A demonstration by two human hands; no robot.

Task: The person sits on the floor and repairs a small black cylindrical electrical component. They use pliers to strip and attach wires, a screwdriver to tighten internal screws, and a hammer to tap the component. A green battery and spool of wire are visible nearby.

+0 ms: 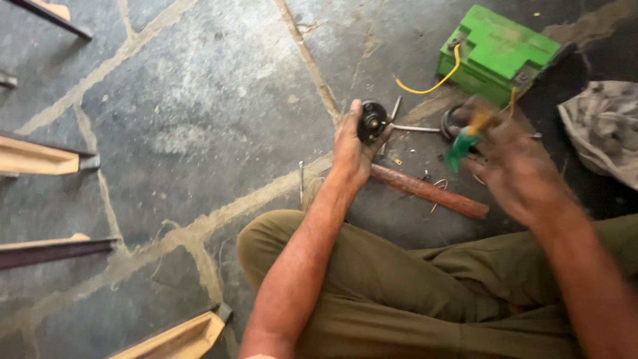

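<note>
1. Stone-slab floor (199,100) carries a green battery (495,50) and a rusty rod (428,191).
2. Left hand (351,149) grips a round black motor part (372,121) — held at its fingertips.
3. Right hand (515,163), blurred, clasps a green-handled tool (463,143) just right of the part.

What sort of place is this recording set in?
Likely an informal floor-level repair spot: the person sits on a stone-slab floor, with a green battery trailing a yellow wire, and a rusty metal bar lying about.

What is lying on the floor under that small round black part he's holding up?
Under the small round black part in the left hand lie thin metal rods and a reddish-brown bar on the stone floor. The hand covers the bar's near end.
</note>
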